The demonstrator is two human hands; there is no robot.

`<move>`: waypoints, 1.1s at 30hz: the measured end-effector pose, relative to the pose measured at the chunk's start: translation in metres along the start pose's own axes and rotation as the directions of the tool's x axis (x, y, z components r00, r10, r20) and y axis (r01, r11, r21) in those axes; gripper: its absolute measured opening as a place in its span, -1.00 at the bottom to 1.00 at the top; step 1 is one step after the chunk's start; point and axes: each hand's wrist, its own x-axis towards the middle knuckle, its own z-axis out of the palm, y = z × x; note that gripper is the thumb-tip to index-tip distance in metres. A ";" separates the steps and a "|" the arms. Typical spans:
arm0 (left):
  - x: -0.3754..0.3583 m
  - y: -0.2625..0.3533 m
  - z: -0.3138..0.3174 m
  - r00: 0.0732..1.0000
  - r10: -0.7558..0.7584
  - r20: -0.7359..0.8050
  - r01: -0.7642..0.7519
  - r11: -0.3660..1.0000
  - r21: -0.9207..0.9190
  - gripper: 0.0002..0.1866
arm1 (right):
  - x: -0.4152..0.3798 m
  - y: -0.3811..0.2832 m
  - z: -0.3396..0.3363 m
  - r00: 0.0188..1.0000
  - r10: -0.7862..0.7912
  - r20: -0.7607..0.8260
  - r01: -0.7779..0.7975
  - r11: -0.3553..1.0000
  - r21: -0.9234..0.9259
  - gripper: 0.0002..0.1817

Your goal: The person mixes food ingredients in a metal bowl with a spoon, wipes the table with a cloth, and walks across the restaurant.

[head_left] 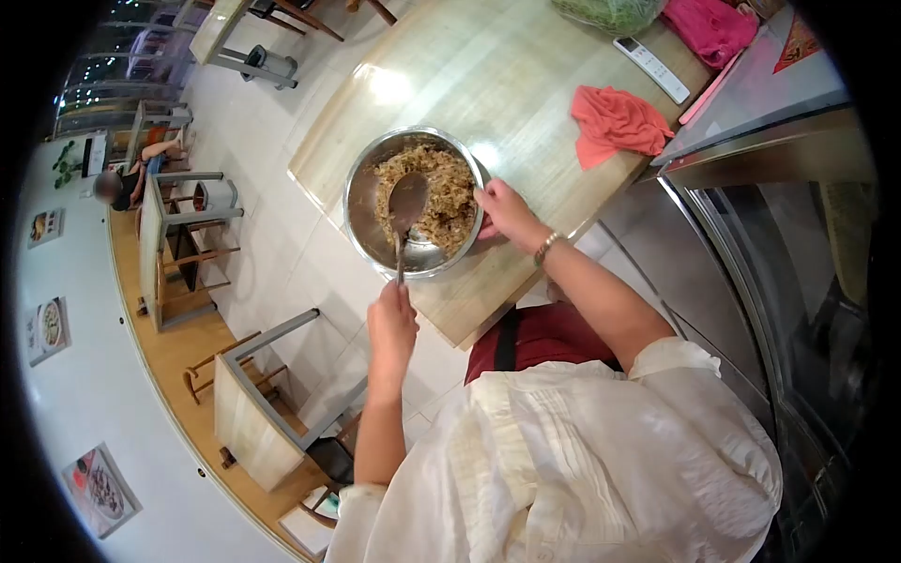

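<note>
A round metal mixing bowl [354, 202] stands near the corner of the wooden table, holding a brownish, chunky minced mixture [450, 192]. My left hand [392, 324] is closed around the handle of a large metal spoon [408, 199]. The spoon's broad head lies in the mixture, left of the middle of the bowl. At the bowl's right side, my right hand [507, 211] grips the rim, thumb on top and fingers partly hidden against the outer wall. A bracelet circles that wrist.
On the table [507, 84] lie a coral cloth [619, 124], a white remote-like device [651, 69], a bag of greens [610, 14] and a pink bag [710, 30]. A glass-fronted cabinet [807, 272] stands at right. Other tables [253, 422] and a seated person [131, 183] are at left.
</note>
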 end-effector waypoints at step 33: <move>0.035 -0.042 -0.031 0.957 0.247 0.149 -0.288 0.860 0.422 -0.68 | 0.008 0.001 0.000 0.997 -0.041 -0.062 0.034 0.994 -0.102 -0.78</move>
